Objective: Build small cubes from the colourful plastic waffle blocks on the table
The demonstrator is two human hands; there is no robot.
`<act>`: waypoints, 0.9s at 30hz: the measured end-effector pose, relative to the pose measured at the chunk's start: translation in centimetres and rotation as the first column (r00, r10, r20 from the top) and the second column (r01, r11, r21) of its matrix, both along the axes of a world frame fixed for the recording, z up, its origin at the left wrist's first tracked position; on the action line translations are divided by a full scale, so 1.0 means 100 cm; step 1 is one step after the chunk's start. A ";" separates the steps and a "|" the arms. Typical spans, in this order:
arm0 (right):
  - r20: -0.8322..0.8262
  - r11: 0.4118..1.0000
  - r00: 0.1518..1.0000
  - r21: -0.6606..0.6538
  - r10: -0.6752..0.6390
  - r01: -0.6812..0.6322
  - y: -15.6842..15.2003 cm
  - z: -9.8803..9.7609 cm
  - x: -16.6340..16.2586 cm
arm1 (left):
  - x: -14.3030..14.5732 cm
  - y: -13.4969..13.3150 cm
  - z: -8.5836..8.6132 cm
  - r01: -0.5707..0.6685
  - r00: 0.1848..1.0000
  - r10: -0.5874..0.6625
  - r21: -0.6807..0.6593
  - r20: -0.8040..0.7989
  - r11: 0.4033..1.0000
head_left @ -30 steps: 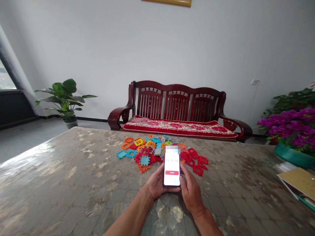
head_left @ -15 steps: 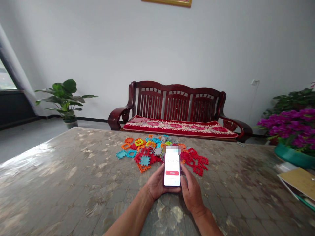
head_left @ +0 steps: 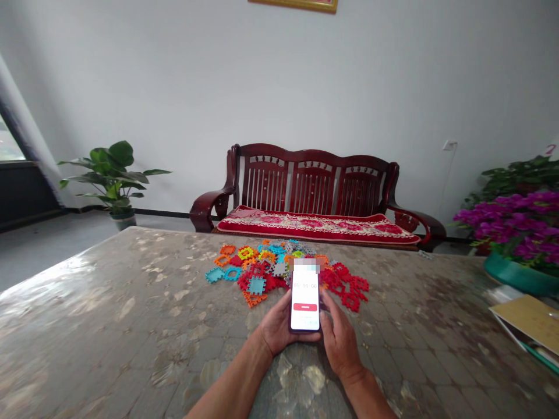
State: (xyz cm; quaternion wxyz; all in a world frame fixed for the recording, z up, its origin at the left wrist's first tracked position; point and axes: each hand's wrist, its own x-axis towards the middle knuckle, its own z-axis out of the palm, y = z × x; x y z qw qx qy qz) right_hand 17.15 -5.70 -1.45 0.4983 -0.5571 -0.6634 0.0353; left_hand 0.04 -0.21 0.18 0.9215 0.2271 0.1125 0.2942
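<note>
Gripping in the bare left hand (head_left: 275, 333) a slim, dark-edged smartphone (head_left: 305, 319) with a lit white screen, fingers bent round its left side. Placing the bare right hand (head_left: 343, 340), half-curled, along the phone's right edge; unable to tell whether also gripping with it. Holding the phone tilted, screen toward the viewer, over the near middle of a grey-brown, flower-patterned tabletop (head_left: 131, 331). Facing, just beyond on the far side, a loose heap of notched plastic tiles (head_left: 257, 285) in red, orange, blue, yellow and grey, partly hidden behind the phone.
</note>
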 end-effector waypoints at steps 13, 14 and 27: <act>-0.007 1.000 1.000 -0.006 -0.010 0.010 -0.001 0.001 -0.001 | 0.000 0.001 -0.001 0.026 0.999 -0.026 0.021 0.020 0.999; -0.008 1.000 1.000 -0.006 -0.010 0.010 0.000 0.000 -0.001 | 0.000 0.001 -0.002 0.030 0.999 -0.030 0.025 0.026 0.999; -0.026 0.999 1.000 -0.032 0.008 -0.009 0.000 -0.003 0.001 | 0.000 0.001 -0.002 0.016 1.000 -0.016 -0.005 0.006 1.000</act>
